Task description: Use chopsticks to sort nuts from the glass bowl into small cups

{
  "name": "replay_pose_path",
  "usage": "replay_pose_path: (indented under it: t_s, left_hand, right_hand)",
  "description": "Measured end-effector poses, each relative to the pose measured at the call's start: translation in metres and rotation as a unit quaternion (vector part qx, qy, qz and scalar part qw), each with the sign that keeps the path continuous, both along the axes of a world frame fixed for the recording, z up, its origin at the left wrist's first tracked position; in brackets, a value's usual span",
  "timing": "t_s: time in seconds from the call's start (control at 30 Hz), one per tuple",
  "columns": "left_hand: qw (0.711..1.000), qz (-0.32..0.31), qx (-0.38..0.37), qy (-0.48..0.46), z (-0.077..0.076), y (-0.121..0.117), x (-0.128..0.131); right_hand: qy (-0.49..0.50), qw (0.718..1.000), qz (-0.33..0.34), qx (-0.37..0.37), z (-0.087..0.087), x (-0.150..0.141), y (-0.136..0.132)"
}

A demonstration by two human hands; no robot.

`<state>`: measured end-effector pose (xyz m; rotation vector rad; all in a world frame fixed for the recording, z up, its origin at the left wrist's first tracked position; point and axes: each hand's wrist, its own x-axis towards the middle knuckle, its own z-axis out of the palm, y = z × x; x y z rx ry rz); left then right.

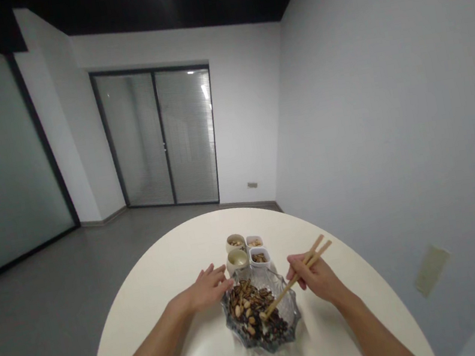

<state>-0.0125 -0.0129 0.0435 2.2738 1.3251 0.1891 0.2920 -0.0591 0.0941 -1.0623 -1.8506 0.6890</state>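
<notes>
A pair of wooden chopsticks point(284, 293) is gripped in my right hand point(317, 278), beside the glass bowl's right side. Their tips reach down into the bowl and touch the mix; a pale piece seems to be at the tips, but I cannot tell whether it is pinched. The scalloped clear glass bowl point(295, 313) holds striped sunflower seeds point(246, 293), several pale nuts in shells point(238, 311) and small dark beans or seeds point(277, 326). My left hand point(210, 287) lies with fingers spread at the bowl's upper left rim, its fingertips near or on the glass.
Behind the bowl stand two round cups: the near cup point(237, 258) looks bare inside, the far cup point(235, 241) has nuts. Two square white dishes, the near dish point(259, 255) and far dish point(254, 242), hold small pieces. The round white table point(175, 243) stands near a wall point(368, 119).
</notes>
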Motion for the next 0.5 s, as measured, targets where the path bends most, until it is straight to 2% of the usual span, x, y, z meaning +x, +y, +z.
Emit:
replay_pose_path:
  t_s: [0.23,0.5]
  left_hand:
    - [1.0,0.007,-0.002,-0.001,0.003,-0.003,0.001]
    - [1.0,-0.001,0.001,-0.003,-0.001,0.001,-0.001]
  right_hand:
    - [0.036,0.995,-0.066,0.059,-0.003,0.001,0.008]
    - [-0.041,0.995,-0.056,0.069,-0.01,0.004,0.012]
